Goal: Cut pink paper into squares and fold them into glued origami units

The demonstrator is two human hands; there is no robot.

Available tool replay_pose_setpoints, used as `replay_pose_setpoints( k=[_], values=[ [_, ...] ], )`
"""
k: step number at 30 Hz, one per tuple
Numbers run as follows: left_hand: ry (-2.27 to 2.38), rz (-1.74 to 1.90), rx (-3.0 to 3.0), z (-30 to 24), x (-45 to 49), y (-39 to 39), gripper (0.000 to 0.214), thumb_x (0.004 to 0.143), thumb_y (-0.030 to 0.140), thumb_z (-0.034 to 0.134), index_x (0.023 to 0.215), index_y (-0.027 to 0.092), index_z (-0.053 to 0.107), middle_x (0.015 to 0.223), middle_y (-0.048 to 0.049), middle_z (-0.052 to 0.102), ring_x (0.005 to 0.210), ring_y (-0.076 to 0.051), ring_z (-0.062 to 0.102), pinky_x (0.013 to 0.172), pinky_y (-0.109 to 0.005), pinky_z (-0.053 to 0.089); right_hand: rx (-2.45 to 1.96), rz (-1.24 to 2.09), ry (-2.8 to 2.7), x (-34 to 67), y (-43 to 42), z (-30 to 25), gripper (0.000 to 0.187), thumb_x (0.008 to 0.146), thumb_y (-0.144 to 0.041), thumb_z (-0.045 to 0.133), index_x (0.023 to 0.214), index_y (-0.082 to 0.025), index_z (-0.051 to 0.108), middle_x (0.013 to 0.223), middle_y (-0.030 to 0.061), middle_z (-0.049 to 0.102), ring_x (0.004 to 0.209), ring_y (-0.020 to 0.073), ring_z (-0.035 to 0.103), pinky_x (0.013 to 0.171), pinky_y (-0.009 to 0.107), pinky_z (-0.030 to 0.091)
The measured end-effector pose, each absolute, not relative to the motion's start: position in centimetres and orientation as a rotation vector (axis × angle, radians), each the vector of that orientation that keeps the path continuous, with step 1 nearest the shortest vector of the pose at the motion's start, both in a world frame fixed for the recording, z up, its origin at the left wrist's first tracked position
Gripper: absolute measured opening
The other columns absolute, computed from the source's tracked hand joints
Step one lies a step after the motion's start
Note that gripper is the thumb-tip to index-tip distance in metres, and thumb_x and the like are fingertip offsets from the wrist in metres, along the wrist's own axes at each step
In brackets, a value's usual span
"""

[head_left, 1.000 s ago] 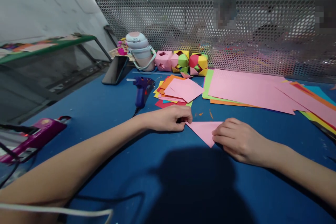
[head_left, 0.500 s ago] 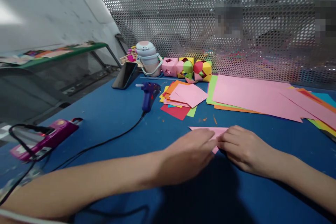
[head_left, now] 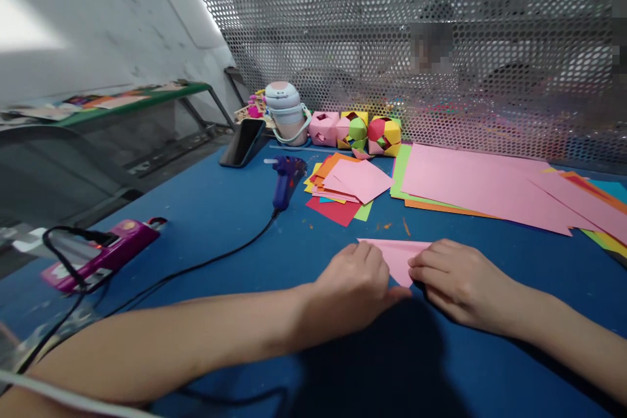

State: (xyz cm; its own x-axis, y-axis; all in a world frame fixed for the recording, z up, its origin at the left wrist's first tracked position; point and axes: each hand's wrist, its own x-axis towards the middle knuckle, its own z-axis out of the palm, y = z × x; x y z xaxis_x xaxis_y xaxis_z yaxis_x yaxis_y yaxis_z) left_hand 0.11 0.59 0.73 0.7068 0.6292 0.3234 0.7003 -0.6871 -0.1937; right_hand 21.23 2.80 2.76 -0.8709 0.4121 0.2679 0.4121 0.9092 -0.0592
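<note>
A pink sheet of paper, folded into a triangle with its point toward me, lies on the blue table. My left hand rests over its left side, fingers curled down onto it and thumb stretched out near the lower point. At the right edge, my right hand is closed, its fingertips gripping the paper. Both hands cover part of the sheet's sides. Just beyond is a pile of small coloured paper squares, pink on top.
A blue glue gun stands left of the squares, its cord running to a purple power strip. Large coloured sheets lie at right. Folded paper balls, a bottle and a phone line the back by a perforated metal screen.
My left hand has drawn back to the left, and its fingers have curled, uncovering more of the pink paper. My right hand stays at the right edge. The view has shifted slightly.
</note>
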Motion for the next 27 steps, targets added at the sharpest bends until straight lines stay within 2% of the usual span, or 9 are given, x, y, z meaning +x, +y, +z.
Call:
replay_pose_setpoints(
  k=[3,7,10,14,17,21,25,27],
  values=[
    [-1.035,-0.366,-2.605,0.7,0.1,1.5,0.043,0.091,0.047,0.041,0.069,0.013,0.057,0.064,-0.0079,0.056,0.062,-0.023,0.058,0.052,-0.034,0.046,-0.653,-0.025,-2.766,21.0,2.8,2.4,0.027,0.089,-0.015,0.038,0.086,-0.015,0.064,0.076,0.0081,0.063,0.071,0.0167,0.055,0.066,0.031,0.04],
    [-1.094,-0.28,-2.613,1.1,0.2,2.2,0.043,0.087,0.052,0.047,0.071,0.013,0.057,0.066,-0.007,0.055,0.064,-0.024,0.057,0.052,-0.033,0.045,-0.751,-0.117,-2.711,20.6,2.9,1.5,0.026,0.093,-0.019,0.038,0.088,-0.015,0.063,0.073,0.0061,0.062,0.067,0.0158,0.055,0.062,0.029,0.038],
    [-1.113,-0.234,-2.604,1.2,0.3,2.2,0.043,0.086,0.053,0.048,0.076,0.013,0.058,0.07,-0.007,0.056,0.067,-0.023,0.056,0.056,-0.034,0.045,-0.815,-0.178,-2.658,20.4,2.9,1.0,0.025,0.095,-0.022,0.037,0.101,-0.013,0.06,0.085,0.0094,0.066,0.074,0.017,0.058,0.064,0.028,0.041],
    [-0.997,-0.366,-2.601,0.5,0.5,1.8,0.034,0.089,0.041,0.049,0.081,0.01,0.059,0.076,-0.009,0.059,0.075,-0.023,0.057,0.066,-0.036,0.047,-0.751,-0.257,-2.67,20.1,2.9,0.9,0.033,0.092,-0.013,0.037,0.122,-0.007,0.049,0.105,0.0155,0.065,0.082,0.0193,0.058,0.067,0.031,0.047],
    [-0.947,-0.437,-2.583,-0.3,0.7,1.3,0.03,0.094,0.032,0.042,0.085,0.009,0.06,0.081,-0.0118,0.062,0.078,-0.023,0.06,0.069,-0.036,0.049,-0.743,-0.28,-2.675,20.0,3.0,0.9,0.04,0.09,-0.008,0.035,0.128,-0.005,0.044,0.096,0.0147,0.067,0.073,0.0186,0.055,0.062,0.031,0.048],
    [-0.844,-0.375,-2.56,-0.6,0.7,0.7,0.025,0.094,0.02,0.039,0.094,0.007,0.06,0.092,-0.0165,0.065,0.087,-0.024,0.064,0.074,-0.036,0.052,-0.715,-0.31,-2.724,20.0,3.2,0.6,0.042,0.09,-0.008,0.035,0.131,0.0,0.04,0.086,0.0151,0.067,0.072,0.021,0.053,0.061,0.034,0.047],
    [-0.796,-0.372,-2.556,-0.4,0.5,0.7,0.026,0.093,0.019,0.04,0.099,0.002,0.059,0.101,-0.0221,0.065,0.099,-0.028,0.063,0.079,-0.037,0.053,-0.726,-0.327,-2.773,19.8,3.2,0.3,0.043,0.09,-0.007,0.033,0.132,0.002,0.037,0.084,0.0162,0.066,0.074,0.023,0.052,0.061,0.036,0.044],
    [-0.797,-0.361,-2.57,-0.3,0.4,0.9,0.026,0.092,0.019,0.041,0.102,0.001,0.058,0.102,-0.023,0.065,0.098,-0.029,0.063,0.077,-0.037,0.054,-0.763,-0.357,-2.789,19.7,3.1,0.4,0.042,0.09,-0.007,0.033,0.13,0.002,0.039,0.086,0.0175,0.066,0.075,0.0236,0.052,0.061,0.036,0.042]
  ],
)
